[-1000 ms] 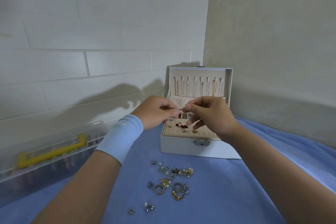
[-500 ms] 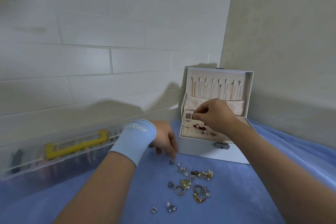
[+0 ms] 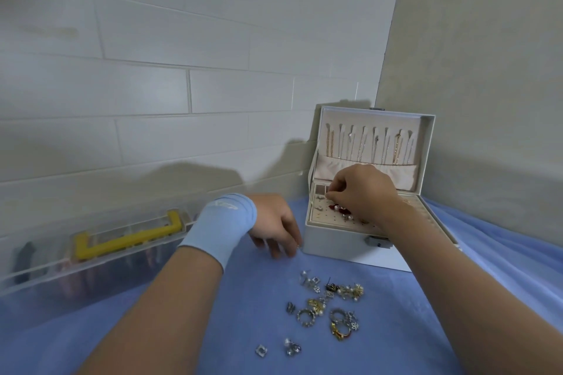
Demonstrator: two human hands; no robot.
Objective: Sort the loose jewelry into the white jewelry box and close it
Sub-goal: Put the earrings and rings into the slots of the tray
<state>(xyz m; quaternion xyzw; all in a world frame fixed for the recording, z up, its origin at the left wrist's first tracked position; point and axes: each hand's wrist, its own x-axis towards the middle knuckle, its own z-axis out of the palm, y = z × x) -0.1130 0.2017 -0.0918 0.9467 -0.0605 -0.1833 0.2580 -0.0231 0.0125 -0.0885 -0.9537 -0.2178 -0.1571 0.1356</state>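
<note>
Nearest, the loose jewelry (image 3: 330,304) lies heaped on the blue cloth (image 3: 411,338), with two stray silver pieces (image 3: 292,348) at seven o'clock of the heap. At eleven o'clock of it the left hand (image 3: 274,227), in a pale blue wristband (image 3: 221,227), hangs with its fingers loosely spread, tips down near the cloth. Just beyond, at one o'clock, stands the white jewelry box (image 3: 338,248), open. The right hand (image 3: 362,192) hovers over its perforated tray (image 3: 321,218), fingers (image 3: 335,192) narrowed to a pinch; I cannot tell if they hold a piece. Necklaces (image 3: 365,143) hang in the upright lid (image 3: 426,155). At nine o'clock sits a clear case (image 3: 91,265).
</note>
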